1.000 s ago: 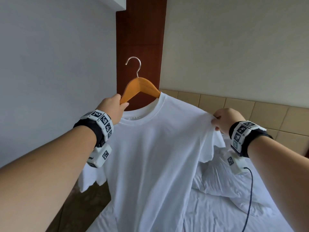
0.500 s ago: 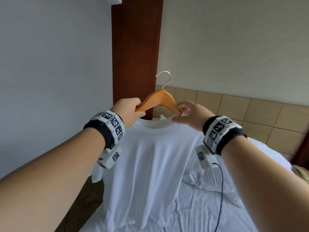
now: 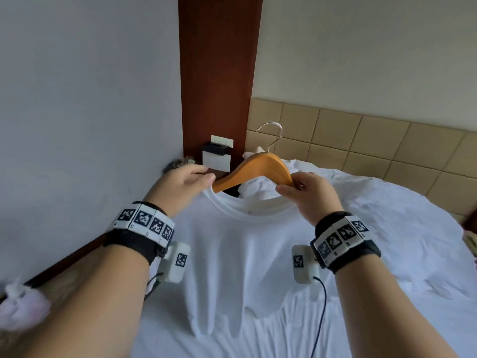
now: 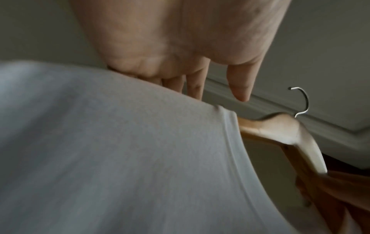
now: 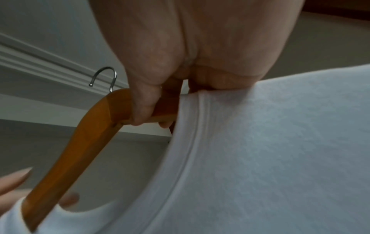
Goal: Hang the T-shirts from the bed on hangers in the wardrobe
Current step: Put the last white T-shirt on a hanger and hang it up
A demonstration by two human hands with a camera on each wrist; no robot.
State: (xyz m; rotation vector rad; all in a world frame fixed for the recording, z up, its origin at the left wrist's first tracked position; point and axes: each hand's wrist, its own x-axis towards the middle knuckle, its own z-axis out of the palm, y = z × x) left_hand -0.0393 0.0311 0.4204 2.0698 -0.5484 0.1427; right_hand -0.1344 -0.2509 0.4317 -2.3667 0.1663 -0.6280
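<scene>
A white T-shirt (image 3: 242, 257) hangs from an orange wooden hanger (image 3: 258, 167) with a metal hook (image 3: 274, 131), held low over the bed. My right hand (image 3: 286, 186) grips the hanger's right arm next to the collar; in the right wrist view its thumb and fingers (image 5: 143, 110) curl round the wood (image 5: 90, 137). My left hand (image 3: 206, 178) is at the hanger's left end with its fingers straight. In the left wrist view these fingers (image 4: 240, 88) hover just above the shirt's shoulder (image 4: 140, 142) and hold nothing. Both ends of the hanger are hidden inside the shirt.
The bed (image 3: 387, 228) with rumpled white sheets lies below and to the right, backed by a tan tiled headboard (image 3: 361, 140). A dark wooden panel (image 3: 219, 73) and a bedside stand with small items (image 3: 215, 156) are ahead. A white wall (image 3: 77, 99) stands at the left.
The hanger and shirt have come down toward the bed as the view tilted down. My left hand has let go of the hanger's left arm and opened; my right hand keeps its grip.
</scene>
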